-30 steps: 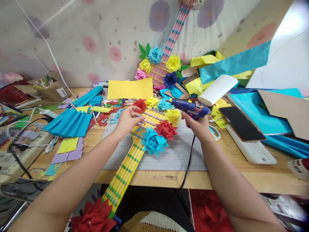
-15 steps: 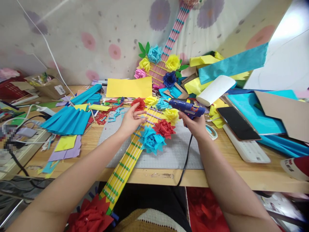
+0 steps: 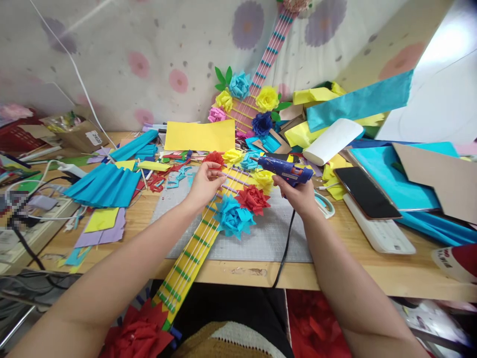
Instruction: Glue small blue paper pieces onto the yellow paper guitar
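A yellow paper guitar [image 3: 201,238] lies slantwise over the grey cutting mat [image 3: 283,243], its neck reaching past the table's front edge. Paper flowers ring its body, among them a light-blue one [image 3: 234,216] and a red one [image 3: 253,199]. My right hand [image 3: 298,191] is wrapped round a blue glue gun [image 3: 285,168], whose nozzle points left above the flowers. At the body's left side is my left hand [image 3: 206,184], fingers curled and tips close to the thumb. What lies between those fingertips is too small to make out.
Paper scraps [image 3: 182,174] and a folded blue paper [image 3: 102,181] litter the left. At right are a phone [image 3: 367,191], a white case [image 3: 380,228] and a cup [image 3: 456,261]. The gun's black cord [image 3: 285,248] hangs over the front edge. A pink guitar [image 3: 266,64] leans behind.
The fingers of my left hand have drawn together and dropped slightly from near the far red flower. My right hand and the glue gun have shifted a little left and down.
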Tool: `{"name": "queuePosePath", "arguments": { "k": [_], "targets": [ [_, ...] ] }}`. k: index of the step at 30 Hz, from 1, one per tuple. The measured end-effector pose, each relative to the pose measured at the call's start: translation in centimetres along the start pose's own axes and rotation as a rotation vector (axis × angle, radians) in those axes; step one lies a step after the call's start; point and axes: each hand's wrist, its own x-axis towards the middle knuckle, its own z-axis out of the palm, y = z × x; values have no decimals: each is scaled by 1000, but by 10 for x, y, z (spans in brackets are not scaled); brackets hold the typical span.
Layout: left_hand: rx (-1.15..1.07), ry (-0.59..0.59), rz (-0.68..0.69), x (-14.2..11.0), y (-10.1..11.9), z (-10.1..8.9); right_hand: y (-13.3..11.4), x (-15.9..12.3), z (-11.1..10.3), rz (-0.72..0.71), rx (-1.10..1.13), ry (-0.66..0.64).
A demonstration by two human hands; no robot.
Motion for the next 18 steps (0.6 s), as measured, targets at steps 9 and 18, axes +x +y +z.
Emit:
{"name": "queuePosePath", "arguments": {
  "k": [9,18],
  "targets": [
    [-12,54,22,3,-5,6,1,-1,4,-65,43,-211],
    [-11,25,-22,-2,-11,0,-1,-7,6,-141,-62,-337]
  ]
}}
